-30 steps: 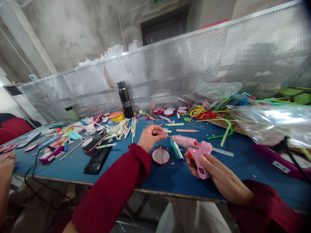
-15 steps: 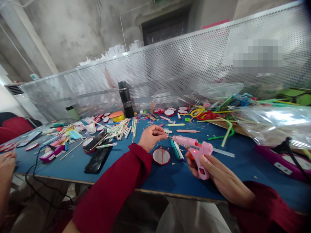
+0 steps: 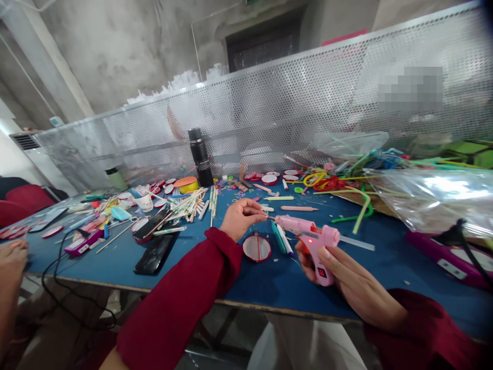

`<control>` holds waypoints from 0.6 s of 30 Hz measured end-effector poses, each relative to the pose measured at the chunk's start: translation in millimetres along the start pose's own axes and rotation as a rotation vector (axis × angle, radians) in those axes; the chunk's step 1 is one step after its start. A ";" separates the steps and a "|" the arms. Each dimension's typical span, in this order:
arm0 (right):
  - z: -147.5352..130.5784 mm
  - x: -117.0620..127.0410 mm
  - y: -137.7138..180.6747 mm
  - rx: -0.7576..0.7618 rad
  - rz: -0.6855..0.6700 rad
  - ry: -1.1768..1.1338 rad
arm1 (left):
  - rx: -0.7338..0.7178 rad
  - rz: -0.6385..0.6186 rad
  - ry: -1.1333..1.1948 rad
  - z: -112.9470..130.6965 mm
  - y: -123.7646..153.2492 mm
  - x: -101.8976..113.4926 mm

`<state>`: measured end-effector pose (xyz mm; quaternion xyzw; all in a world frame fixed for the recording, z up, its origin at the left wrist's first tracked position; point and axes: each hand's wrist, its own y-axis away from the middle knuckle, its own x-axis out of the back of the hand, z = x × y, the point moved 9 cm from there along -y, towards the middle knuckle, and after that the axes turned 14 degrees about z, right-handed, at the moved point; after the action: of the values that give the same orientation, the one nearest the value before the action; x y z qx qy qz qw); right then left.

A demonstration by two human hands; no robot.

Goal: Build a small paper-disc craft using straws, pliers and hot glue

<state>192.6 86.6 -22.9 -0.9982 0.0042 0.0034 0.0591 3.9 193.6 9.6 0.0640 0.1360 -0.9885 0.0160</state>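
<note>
My right hand [image 3: 346, 277] is wrapped round the handle of a pink hot glue gun [image 3: 314, 237] with a lit red light and a clear glue stick [image 3: 358, 243] out of its back. The gun's nozzle points left, to the fingertips of my left hand [image 3: 242, 218]. Those fingers are pinched together on something too small to make out, right at the nozzle. Below them on the table lies a round red-rimmed lid [image 3: 257, 248] with a thin stick across it. Between lid and gun lie a teal marker [image 3: 278, 237] and a white marker [image 3: 285, 239].
Two phones [image 3: 155, 254] and a heap of paper straws [image 3: 188, 208] lie to the left. A black bottle [image 3: 201, 159] stands by the perforated metal screen [image 3: 269, 113]. Purple power strips [image 3: 447, 259] with cords sit at both sides. Another person's hand [image 3: 13, 257] is at far left.
Both hands and the glue gun hold nearly the same pose. The whole view has shifted very slightly.
</note>
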 end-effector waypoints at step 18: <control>8.6 -0.8 -4.2 0.018 -0.060 0.008 | 0.003 0.013 0.009 -0.3 -0.4 1.0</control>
<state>191.8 91.9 -31.0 -0.9973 -0.0253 -0.0024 0.0682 3.0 194.1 9.3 0.0693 0.1342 -0.9883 0.0219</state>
